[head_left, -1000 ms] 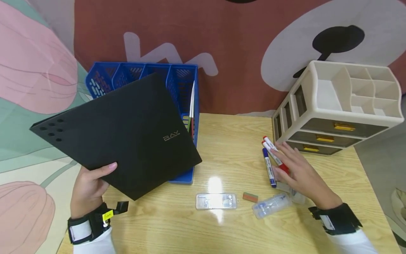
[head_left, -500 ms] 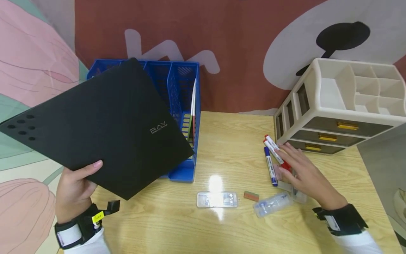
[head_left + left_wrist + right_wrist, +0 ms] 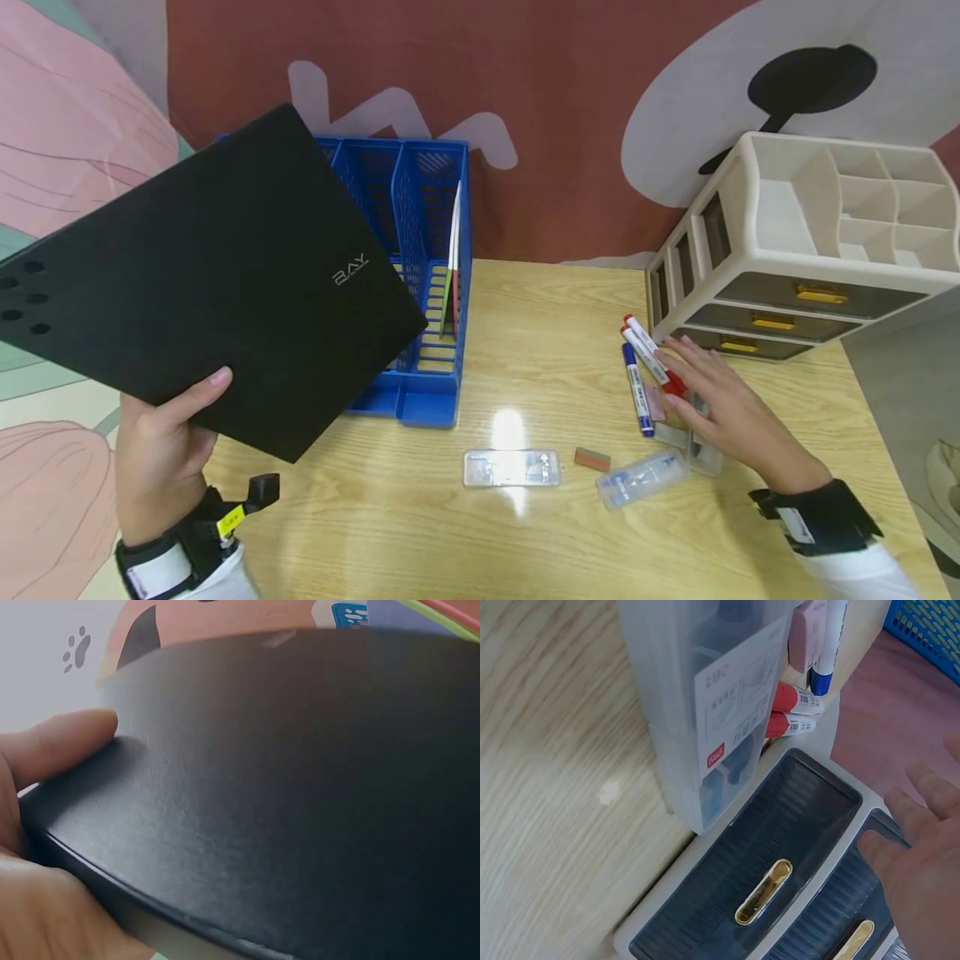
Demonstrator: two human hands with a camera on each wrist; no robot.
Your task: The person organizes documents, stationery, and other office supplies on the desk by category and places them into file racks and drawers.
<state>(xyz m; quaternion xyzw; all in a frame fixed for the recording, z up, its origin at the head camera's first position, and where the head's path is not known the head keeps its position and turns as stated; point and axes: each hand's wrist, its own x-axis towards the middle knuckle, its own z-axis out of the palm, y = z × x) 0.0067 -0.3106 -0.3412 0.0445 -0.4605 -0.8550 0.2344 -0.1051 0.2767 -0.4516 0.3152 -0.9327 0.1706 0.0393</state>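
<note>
My left hand (image 3: 168, 442) grips a large black folder (image 3: 225, 267) by its lower edge, thumb flat on the front cover. A small "RAY" mark and a group of dark dots show on that cover. In the left wrist view the folder (image 3: 285, 795) fills most of the frame. It is held up in front of the blue file rack (image 3: 427, 404) and hides the rack's left part. My right hand (image 3: 731, 408) hovers, fingers loosely extended, over two red markers (image 3: 641, 342), a blue marker (image 3: 637, 392), a pink eraser (image 3: 655, 404) and a clear plastic case (image 3: 705, 712).
A white drawer organizer (image 3: 738, 250) with dark drawers stands at the back right. Thin booklets (image 3: 453, 258) lean in the rack's right slot. Along the front lie a clear flat case (image 3: 512, 468), a green-and-orange block (image 3: 592, 459) and another clear case (image 3: 642, 478).
My left hand has carried the folder leftward and slightly up, uncovering more of the rack's right slots. My right hand stays nearly still over the markers.
</note>
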